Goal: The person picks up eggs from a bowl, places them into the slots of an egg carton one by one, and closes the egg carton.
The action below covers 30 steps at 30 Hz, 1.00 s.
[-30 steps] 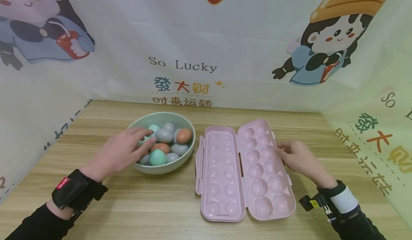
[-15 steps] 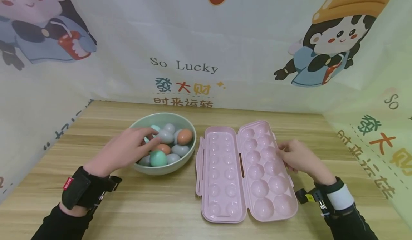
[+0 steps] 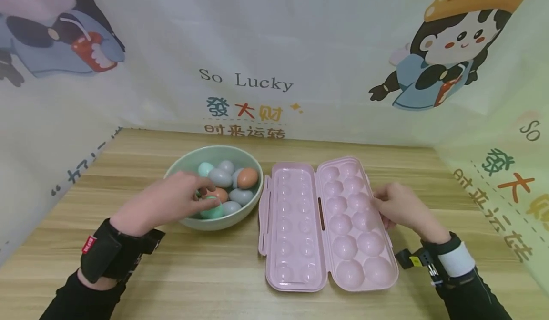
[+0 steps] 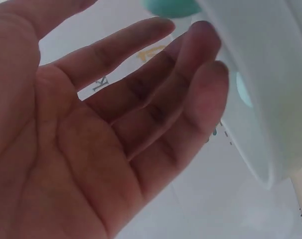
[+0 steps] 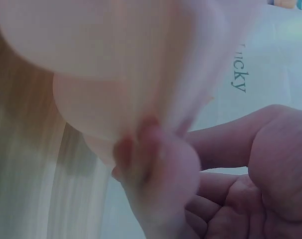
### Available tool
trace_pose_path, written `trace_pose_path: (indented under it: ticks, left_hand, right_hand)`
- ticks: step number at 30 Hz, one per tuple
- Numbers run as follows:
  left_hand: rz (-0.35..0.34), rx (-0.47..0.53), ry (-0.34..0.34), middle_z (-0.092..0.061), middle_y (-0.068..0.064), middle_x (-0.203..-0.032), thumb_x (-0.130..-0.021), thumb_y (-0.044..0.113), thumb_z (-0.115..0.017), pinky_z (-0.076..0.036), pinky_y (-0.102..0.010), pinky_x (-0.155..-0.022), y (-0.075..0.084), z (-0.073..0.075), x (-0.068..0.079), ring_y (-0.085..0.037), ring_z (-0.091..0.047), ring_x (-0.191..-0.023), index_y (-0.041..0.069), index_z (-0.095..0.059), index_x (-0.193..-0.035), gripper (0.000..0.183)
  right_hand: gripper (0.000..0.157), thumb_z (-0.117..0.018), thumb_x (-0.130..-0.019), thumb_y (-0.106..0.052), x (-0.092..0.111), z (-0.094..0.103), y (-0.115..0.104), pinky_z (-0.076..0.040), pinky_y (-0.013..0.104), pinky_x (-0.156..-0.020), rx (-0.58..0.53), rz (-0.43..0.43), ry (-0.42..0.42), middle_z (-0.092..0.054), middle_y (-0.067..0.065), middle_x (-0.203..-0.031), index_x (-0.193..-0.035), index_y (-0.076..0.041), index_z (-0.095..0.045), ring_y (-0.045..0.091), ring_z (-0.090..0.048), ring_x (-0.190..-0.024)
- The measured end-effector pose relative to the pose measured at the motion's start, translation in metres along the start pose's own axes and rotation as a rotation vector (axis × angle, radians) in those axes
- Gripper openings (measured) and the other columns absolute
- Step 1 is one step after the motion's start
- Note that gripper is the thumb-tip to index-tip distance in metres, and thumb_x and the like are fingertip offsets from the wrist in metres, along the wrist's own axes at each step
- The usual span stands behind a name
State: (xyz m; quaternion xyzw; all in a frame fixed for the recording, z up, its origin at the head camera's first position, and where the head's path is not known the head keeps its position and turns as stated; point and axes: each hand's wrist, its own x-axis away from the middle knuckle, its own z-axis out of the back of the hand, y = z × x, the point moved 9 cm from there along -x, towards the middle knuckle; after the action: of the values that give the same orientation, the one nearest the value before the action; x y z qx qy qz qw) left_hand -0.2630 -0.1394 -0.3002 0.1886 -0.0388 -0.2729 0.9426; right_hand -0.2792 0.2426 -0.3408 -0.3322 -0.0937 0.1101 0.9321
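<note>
A pale green bowl (image 3: 242, 217) on the table holds several grey, brown and green eggs. Over its near left side is my left hand (image 3: 169, 198), fingers loosely bent, thumb tip at a green egg (image 3: 211, 212). Part of a green egg (image 4: 173, 6) shows just above the index fingertip in the left wrist view; no firm grip is visible. A pink egg carton (image 3: 296, 243) lies unfolded, its round hollows facing up. My right hand (image 3: 401, 208) pinches the outer edge of its right half. The right wrist view is blurred at those fingertips.
The wooden table (image 3: 193, 272) reaches back to a printed cloth (image 3: 343, 96) hanging behind and on both sides. Beside the bowl, the carton's left half carries a side flap (image 3: 264, 215). Both wrists wear black straps with small cameras.
My left hand has moved down and nearer within the bowl, bringing its thumb to the front green egg. My right hand keeps its hold on the carton. The head view has tilted slightly.
</note>
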Motion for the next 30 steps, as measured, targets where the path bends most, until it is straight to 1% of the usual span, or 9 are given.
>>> trace_pose_path:
  ticks: [1,4,5,8,12,15,20,26,30]
  left_hand:
    - [-0.002,-0.01,0.001,-0.065,0.004,-0.09,-0.094,0.04,-0.066,-0.049,-0.034,-0.068,0.001,-0.001,-0.001,-0.009,-0.057,-0.076,0.013,-0.071,-0.097,0.028]
    - [0.003,-0.024,0.001,-0.064,0.003,-0.086,-0.092,0.032,-0.07,-0.049,-0.035,-0.067,0.001,-0.004,-0.002,-0.01,-0.057,-0.073,0.014,-0.07,-0.093,0.018]
    - [0.006,-0.028,0.002,-0.064,0.003,-0.086,-0.091,0.031,-0.072,-0.049,-0.035,-0.068,0.001,-0.004,-0.002,-0.01,-0.056,-0.073,0.014,-0.069,-0.093,0.017]
    - [0.014,-0.024,-0.006,-0.064,0.003,-0.086,-0.09,0.032,-0.073,-0.049,-0.036,-0.068,0.0,-0.005,-0.001,-0.01,-0.057,-0.074,0.013,-0.07,-0.094,0.02]
    - [0.006,-0.017,-0.036,-0.058,0.004,-0.078,-0.088,0.034,-0.075,-0.045,-0.032,-0.063,0.001,-0.008,-0.002,-0.01,-0.051,-0.068,0.013,-0.069,-0.094,0.023]
    - [-0.031,-0.012,-0.046,-0.049,0.005,-0.07,-0.088,0.031,-0.075,-0.039,-0.029,-0.059,0.003,-0.011,-0.004,-0.009,-0.046,-0.063,0.014,-0.065,-0.091,0.02]
    - [-0.08,-0.005,-0.035,-0.04,0.007,-0.066,-0.088,0.029,-0.075,-0.034,-0.027,-0.057,0.004,-0.014,-0.005,-0.007,-0.04,-0.059,0.015,-0.063,-0.089,0.019]
    - [-0.09,0.011,-0.035,-0.041,0.007,-0.065,-0.088,0.027,-0.076,-0.033,-0.025,-0.056,0.004,-0.015,-0.006,-0.006,-0.039,-0.057,0.013,-0.062,-0.088,0.019]
    - [-0.096,0.014,-0.033,-0.043,0.006,-0.066,-0.088,0.027,-0.076,-0.034,-0.026,-0.056,0.005,-0.015,-0.006,-0.007,-0.041,-0.058,0.012,-0.062,-0.089,0.02]
  right_hand:
    - [0.019,-0.054,-0.095,-0.003,0.0,-0.001,0.0,-0.053,0.039,-0.046,-0.006,0.001,-0.003,-0.058,0.006,-0.058,-0.095,0.01,-0.069,0.021,-0.058,-0.046]
    - [0.019,-0.055,-0.094,-0.001,0.0,-0.002,-0.001,-0.054,0.04,-0.047,-0.022,0.004,-0.012,-0.06,0.007,-0.059,-0.094,0.011,-0.069,0.023,-0.06,-0.047]
    - [0.019,-0.055,-0.094,-0.001,0.0,-0.003,0.0,-0.054,0.04,-0.047,-0.024,0.002,-0.015,-0.06,0.007,-0.06,-0.094,0.012,-0.069,0.023,-0.061,-0.047]
    - [0.019,-0.055,-0.094,0.0,0.001,-0.005,0.002,-0.054,0.04,-0.047,-0.026,-0.016,-0.022,-0.061,0.008,-0.061,-0.096,0.013,-0.069,0.023,-0.061,-0.047]
    - [0.019,-0.055,-0.094,0.001,0.002,-0.007,0.002,-0.054,0.04,-0.047,-0.008,-0.025,-0.027,-0.061,0.008,-0.062,-0.097,0.014,-0.068,0.022,-0.061,-0.046]
    - [0.019,-0.055,-0.094,0.002,0.002,-0.009,0.004,-0.054,0.038,-0.047,-0.008,-0.031,-0.038,-0.063,0.01,-0.064,-0.098,0.015,-0.068,0.023,-0.061,-0.046]
    - [0.017,-0.055,-0.093,0.003,0.001,-0.012,0.011,-0.055,0.037,-0.049,-0.014,-0.074,-0.072,-0.064,0.011,-0.066,-0.093,0.013,-0.069,0.024,-0.063,-0.05]
    - [0.017,-0.056,-0.093,0.002,0.001,-0.014,0.02,-0.055,0.036,-0.049,0.016,-0.128,-0.085,-0.064,0.011,-0.065,-0.09,0.011,-0.069,0.023,-0.063,-0.05]
    - [0.017,-0.056,-0.093,0.002,0.0,-0.014,0.022,-0.055,0.035,-0.049,0.02,-0.126,-0.086,-0.063,0.011,-0.064,-0.088,0.01,-0.07,0.023,-0.063,-0.05]
